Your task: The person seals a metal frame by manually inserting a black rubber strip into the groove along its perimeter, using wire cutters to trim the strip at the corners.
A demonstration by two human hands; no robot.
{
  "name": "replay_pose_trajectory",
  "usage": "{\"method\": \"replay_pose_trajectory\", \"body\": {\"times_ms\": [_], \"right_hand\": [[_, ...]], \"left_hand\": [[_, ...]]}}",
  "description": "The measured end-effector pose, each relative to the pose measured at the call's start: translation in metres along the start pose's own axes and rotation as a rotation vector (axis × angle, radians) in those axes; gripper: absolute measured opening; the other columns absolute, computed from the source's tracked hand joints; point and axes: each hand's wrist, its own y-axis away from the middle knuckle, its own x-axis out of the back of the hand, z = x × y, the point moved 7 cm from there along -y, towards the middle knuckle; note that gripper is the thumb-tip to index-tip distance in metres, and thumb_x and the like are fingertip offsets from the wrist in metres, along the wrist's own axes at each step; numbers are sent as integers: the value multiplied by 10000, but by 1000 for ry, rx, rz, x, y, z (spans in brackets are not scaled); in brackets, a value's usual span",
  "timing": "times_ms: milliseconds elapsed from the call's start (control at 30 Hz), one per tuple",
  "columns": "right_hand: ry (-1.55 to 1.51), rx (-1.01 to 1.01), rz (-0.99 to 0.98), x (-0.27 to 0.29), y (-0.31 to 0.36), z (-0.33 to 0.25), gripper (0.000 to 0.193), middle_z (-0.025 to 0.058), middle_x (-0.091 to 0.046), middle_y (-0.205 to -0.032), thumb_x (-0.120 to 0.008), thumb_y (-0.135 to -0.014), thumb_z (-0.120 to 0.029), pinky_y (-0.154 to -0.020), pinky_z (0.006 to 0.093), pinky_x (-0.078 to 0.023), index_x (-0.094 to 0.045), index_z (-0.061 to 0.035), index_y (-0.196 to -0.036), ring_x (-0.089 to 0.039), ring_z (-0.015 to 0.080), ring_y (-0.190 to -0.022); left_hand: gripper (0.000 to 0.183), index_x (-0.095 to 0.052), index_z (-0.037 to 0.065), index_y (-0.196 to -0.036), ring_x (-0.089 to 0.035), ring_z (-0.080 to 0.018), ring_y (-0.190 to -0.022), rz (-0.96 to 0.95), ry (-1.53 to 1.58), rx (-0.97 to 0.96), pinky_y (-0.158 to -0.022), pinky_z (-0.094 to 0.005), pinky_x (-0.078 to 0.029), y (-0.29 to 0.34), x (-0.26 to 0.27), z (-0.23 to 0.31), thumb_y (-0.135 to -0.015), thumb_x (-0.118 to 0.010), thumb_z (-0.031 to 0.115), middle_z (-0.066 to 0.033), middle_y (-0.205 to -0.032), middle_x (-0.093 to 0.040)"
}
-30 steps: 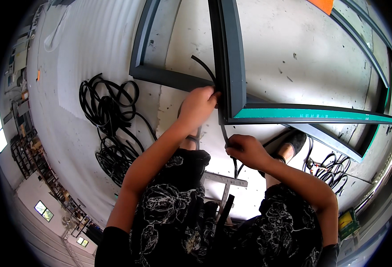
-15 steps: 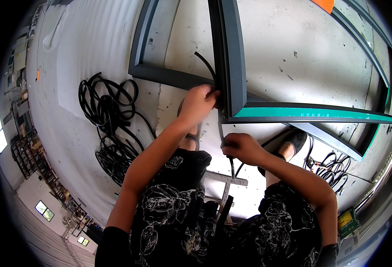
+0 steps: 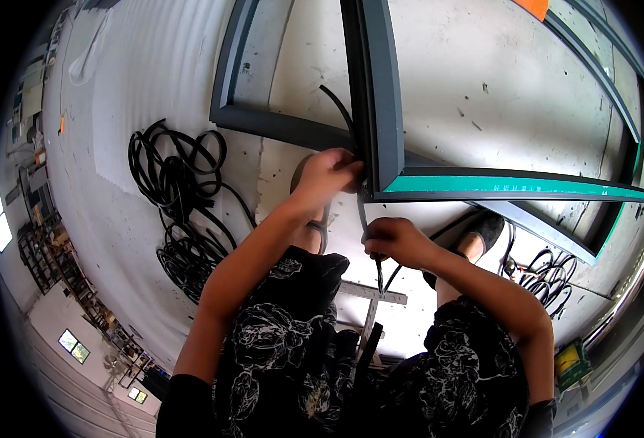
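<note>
A dark grey metal window frame (image 3: pixel 380 95) lies on supports over the concrete floor, one bar carrying a green strip (image 3: pixel 512 184). My left hand (image 3: pixel 328 174) pinches a black rubber gasket strip (image 3: pixel 339 109) against the frame's corner. The strip arcs up beside the vertical bar. Just below, my right hand (image 3: pixel 395 239) grips the same strip, whose loose end hangs down between my knees.
A big tangle of black rubber cord (image 3: pixel 179 193) lies on the floor at left. More coiled cord (image 3: pixel 548 274) sits at right near my shoe (image 3: pixel 483 230). A metal bracket (image 3: pixel 369 296) lies by my legs. A yellow box (image 3: pixel 570 361) is at lower right.
My left hand has stayed at the frame corner. My right hand has moved up a little along the strip, closer to the frame.
</note>
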Motion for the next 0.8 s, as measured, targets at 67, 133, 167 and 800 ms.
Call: {"method": "replay_pose_trajectory", "body": {"times_ms": [67,133,167,800], "right_hand": [[-63,-31,6,0,2,0,157,80,-635,-769,-620,-843,-105,-635,283,-523,-610,26,-930,-619,144,-681],[-69,-46,8,3,3,2,154,77,-635,-770,-618,-846,-104,-636,281,-525,-610,25,-929,-619,141,-686],[-76,-60,4,2,4,3,150,75,-636,-771,-617,-848,-103,-637,278,-528,-610,24,-929,-619,137,-691],[-253,-160,-50,-4,9,5,266,71,-642,-839,-592,-905,-242,-695,292,-558,-601,17,-966,-630,135,-776]], "left_hand": [[289,-552,-41,-1129,-631,-167,-849,7,-8,-1,-771,-290,-531,1,-1,2,-935,-563,173,-85,-952,-621],[274,-560,-50,-1096,-618,-164,-894,-101,202,105,-799,-282,-515,6,-7,-2,-931,-567,168,-77,-955,-619],[274,-560,-50,-1096,-618,-164,-894,-101,201,107,-799,-282,-515,9,-6,-4,-931,-567,168,-77,-955,-619],[209,-578,-39,-1037,-608,-146,-826,-115,-52,72,-774,-278,-486,12,-15,-18,-893,-596,112,-76,-923,-629]]}}
